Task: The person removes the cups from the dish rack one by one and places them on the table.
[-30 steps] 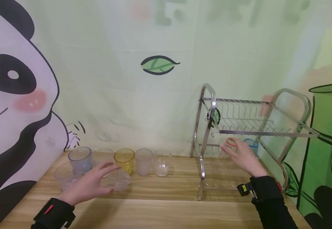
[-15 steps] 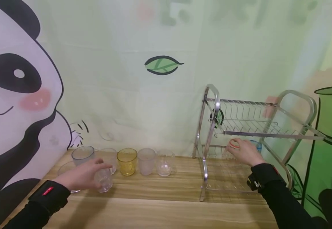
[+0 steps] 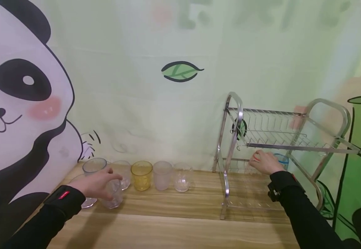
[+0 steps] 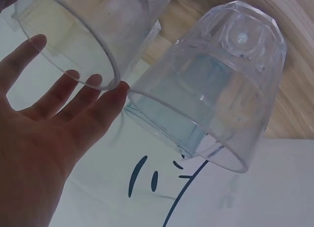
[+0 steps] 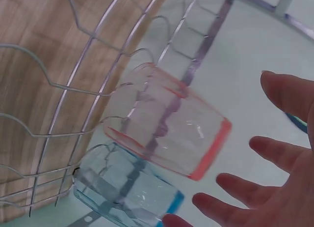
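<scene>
In the head view my left hand (image 3: 94, 185) holds a clear drinking glass (image 3: 115, 197) at the front left of the table. The left wrist view has its fingertips (image 4: 94, 80) spread along that glass's rim. Beside it is another clear glass (image 4: 240, 143) with a faceted base, partly behind the hand in the head view. On the rack's lower shelf, my right hand (image 3: 266, 162) is at a red-rimmed glass (image 5: 171, 124). Its fingers (image 5: 235, 183) are extended and apart from the glass in the right wrist view. A blue-rimmed glass (image 5: 130, 187) stands alongside.
Behind the left hand, a bluish glass (image 3: 90, 166), a clear glass (image 3: 124, 173), an amber glass (image 3: 141, 176), a frosted glass (image 3: 163, 176) and a clear mug (image 3: 182, 178) form a row. The two-tier metal rack (image 3: 277, 146) stands right, its upper shelf above the right hand.
The left hand and its clear glass have shifted left, and the glass has gone from tilted to upright. The right hand stays at the red-rimmed glass. The head view has turned slightly left.
</scene>
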Available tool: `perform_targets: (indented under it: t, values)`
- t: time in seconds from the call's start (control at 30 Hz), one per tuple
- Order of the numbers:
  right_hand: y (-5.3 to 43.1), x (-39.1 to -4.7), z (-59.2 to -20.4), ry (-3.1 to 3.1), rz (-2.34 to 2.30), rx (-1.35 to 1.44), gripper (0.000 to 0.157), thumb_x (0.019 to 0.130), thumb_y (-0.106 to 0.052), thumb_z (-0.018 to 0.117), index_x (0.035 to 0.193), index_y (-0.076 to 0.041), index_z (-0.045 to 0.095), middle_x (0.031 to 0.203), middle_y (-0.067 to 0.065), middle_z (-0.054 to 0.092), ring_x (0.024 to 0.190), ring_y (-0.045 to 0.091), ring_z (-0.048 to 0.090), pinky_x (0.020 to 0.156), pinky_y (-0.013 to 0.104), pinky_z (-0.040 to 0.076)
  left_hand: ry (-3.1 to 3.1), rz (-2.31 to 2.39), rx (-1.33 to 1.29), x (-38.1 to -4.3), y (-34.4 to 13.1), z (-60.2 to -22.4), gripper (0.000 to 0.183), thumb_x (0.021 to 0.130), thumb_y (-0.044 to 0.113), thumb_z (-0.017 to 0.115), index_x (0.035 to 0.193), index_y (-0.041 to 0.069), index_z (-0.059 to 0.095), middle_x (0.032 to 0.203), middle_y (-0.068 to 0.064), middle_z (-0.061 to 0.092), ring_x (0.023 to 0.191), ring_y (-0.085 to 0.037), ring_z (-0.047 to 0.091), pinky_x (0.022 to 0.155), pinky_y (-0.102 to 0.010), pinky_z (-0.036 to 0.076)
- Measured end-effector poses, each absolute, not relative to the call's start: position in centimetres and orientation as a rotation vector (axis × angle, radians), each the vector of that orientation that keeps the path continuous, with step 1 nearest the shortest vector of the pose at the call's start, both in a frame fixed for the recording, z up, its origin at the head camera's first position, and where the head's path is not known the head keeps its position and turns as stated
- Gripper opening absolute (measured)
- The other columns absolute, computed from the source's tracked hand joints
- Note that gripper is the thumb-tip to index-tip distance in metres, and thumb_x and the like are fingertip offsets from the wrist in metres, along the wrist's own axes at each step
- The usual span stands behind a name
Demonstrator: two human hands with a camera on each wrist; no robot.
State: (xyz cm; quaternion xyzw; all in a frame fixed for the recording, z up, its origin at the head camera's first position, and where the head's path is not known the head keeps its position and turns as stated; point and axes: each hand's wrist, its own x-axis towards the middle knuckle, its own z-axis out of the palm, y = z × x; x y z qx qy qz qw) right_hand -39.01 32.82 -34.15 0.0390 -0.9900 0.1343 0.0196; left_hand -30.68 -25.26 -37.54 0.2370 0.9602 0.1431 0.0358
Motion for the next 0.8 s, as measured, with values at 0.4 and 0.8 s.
perform_targets:
  t: [0.4, 0.8]
  values:
    - [33.0, -41.9, -37.1, -3.010, 0.425, 0.076, 0.068, 0.094, -0.020, 0.056, 0.148, 0.009, 0.029, 0.145, 0.043, 0.020, 0.128, 0.066, 0.016, 0.098, 0.074, 0.023, 2.916, 0.367, 0.645, -31.1, -24.9, -37.1, 0.061, 0.071, 0.021, 0.086, 0.126, 0.007, 0.064, 0.109, -0.014, 0.053, 0.088, -0.024, 0.055, 0.074, -0.044, 0.053]
    - [33.6, -41.5, -38.1, -2.955, 0.478, -0.034, 0.061, 0.091, -0.026, 0.059, 0.139, 0.005, 0.036, 0.125, 0.044, 0.023, 0.099, 0.063, 0.037, 0.072, 0.064, 0.041, 2.891, 0.390, 0.547, -31.1, -24.9, -37.0, 0.062, 0.073, 0.022, 0.086, 0.129, 0.010, 0.062, 0.115, -0.013, 0.053, 0.095, -0.027, 0.056, 0.077, -0.051, 0.054]
